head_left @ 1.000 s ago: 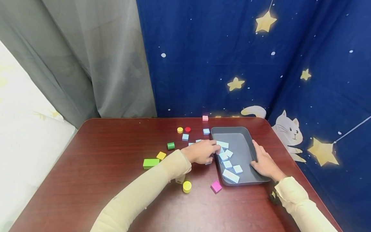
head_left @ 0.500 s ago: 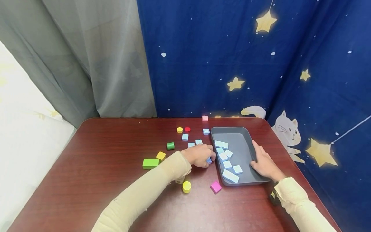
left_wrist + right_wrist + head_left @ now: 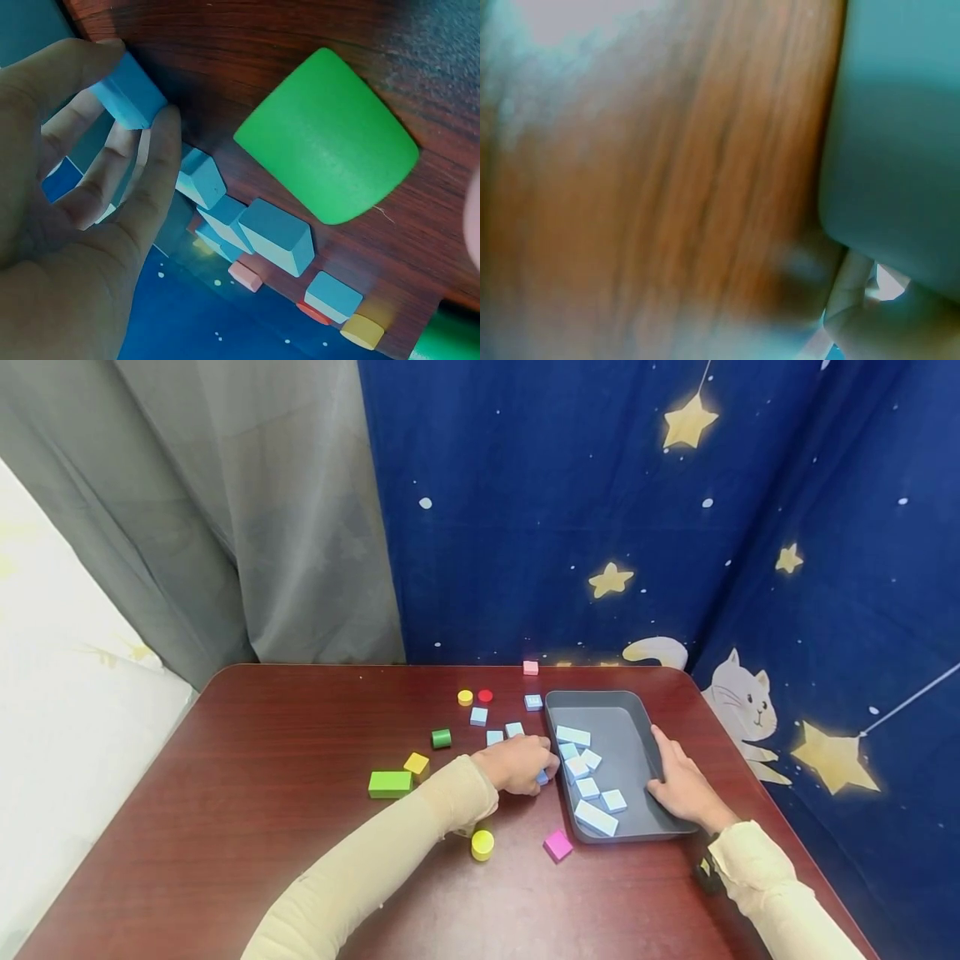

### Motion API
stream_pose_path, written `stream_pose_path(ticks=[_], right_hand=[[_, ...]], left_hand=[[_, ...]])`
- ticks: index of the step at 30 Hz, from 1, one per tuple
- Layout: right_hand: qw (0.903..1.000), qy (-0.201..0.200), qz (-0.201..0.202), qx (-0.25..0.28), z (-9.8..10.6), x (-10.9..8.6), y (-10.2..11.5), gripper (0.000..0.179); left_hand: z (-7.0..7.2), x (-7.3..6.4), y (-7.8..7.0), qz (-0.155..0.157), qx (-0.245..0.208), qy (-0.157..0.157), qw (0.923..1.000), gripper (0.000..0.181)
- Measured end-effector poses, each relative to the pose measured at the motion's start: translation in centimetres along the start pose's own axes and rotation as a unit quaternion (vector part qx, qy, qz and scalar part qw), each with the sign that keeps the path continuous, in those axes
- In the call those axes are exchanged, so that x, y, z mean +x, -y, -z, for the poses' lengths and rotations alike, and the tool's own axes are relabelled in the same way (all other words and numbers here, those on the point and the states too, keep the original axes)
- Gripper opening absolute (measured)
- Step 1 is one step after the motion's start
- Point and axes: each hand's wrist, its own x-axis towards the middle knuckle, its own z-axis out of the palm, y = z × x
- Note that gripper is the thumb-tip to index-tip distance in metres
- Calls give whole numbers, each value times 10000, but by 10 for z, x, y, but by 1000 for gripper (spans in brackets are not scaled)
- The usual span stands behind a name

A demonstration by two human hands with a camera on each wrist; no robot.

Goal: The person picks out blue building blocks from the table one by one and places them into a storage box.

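Observation:
My left hand (image 3: 517,765) is just left of the dark grey tray (image 3: 618,718), low over the table. In the left wrist view its thumb and fingertips pinch a small blue block (image 3: 131,94). My right hand (image 3: 684,787) holds the tray's right side, thumb on the inside and fingers along the outer wall. Inside the tray, along its left side, lie several light blue blocks, among them a long one (image 3: 597,817) at the near end. More light blue blocks, such as one (image 3: 513,728) beyond my left hand, lie on the table.
A magenta block (image 3: 558,845) and a yellow cylinder (image 3: 482,845) lie nearer me. Leftward are a lime block (image 3: 390,784), a yellow block (image 3: 417,764) and a green cylinder (image 3: 442,738). A red disc (image 3: 485,696) and a pink block (image 3: 531,667) lie farther back.
My left hand has drawn back from the tray's left rim to the table beside it, where it now pinches a blue block. The right hand and the tray stay put.

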Motion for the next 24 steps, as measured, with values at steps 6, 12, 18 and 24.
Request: stream_pose_path(ticks=[6, 12, 18, 24], right_hand=[[10000, 22, -5, -7, -2, 0, -1, 97], [10000, -14, 76, -26, -1, 1, -2, 97], [9999, -38, 103, -26, -1, 0, -1, 96], [10000, -22, 78, -16, -1, 0, -1, 97]], left_hand=[[-1, -1, 5, 35, -164, -13, 9999, 22], [2, -4, 10, -98, 31, -288, 9995, 21], [9, -7, 13, -467, 449, -624, 9959, 13], [12, -10, 14, -697, 607, -749, 9929, 12]])
